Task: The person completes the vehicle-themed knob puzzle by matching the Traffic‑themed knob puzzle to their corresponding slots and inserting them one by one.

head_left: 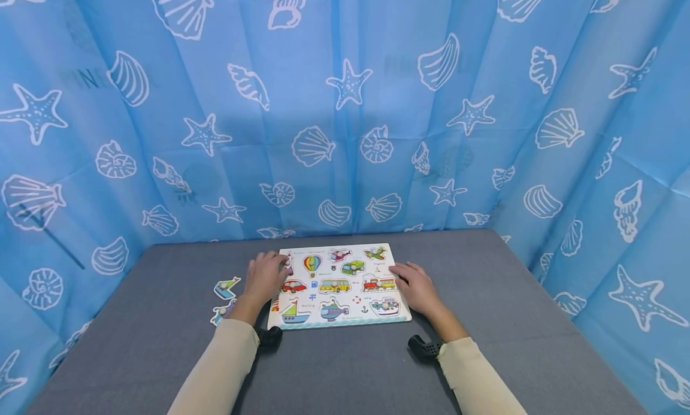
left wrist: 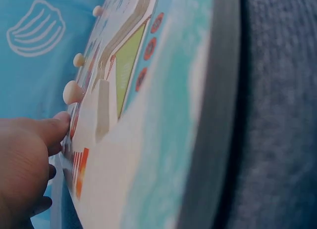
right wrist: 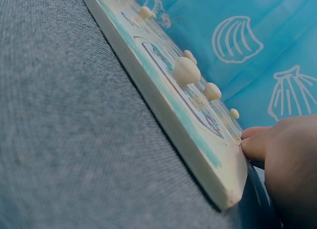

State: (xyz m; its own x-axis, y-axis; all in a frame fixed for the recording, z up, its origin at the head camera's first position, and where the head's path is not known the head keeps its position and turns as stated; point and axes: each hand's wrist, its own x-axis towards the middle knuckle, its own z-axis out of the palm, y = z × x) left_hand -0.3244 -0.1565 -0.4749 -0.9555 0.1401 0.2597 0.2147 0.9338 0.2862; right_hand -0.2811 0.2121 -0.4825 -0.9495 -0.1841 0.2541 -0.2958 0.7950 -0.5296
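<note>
A white wooden knob puzzle board (head_left: 372, 323) with vehicle pictures lies flat on the table. At its far left corner, my left hand (head_left: 264, 278) has its fingertips pinched at a small purple puzzle piece (head_left: 289, 270), partly hidden by the fingers. My right hand (head_left: 419, 288) grips the board's right edge, its thumb and finger at the rim in the right wrist view. Left of the board lie two loose pieces: a sailboat piece (head_left: 226, 288) with a green sail and a bluish piece (head_left: 221, 313) partly covered by my left forearm. The board's sailboat recess (head_left: 294, 315) shows no knob.
Round wooden knobs (right wrist: 187, 71) stand up from several pieces on the board. A grey cloth covers the table (head_left: 345, 373). Behind and at the sides hangs a blue curtain (head_left: 345, 163) with white shells and starfish.
</note>
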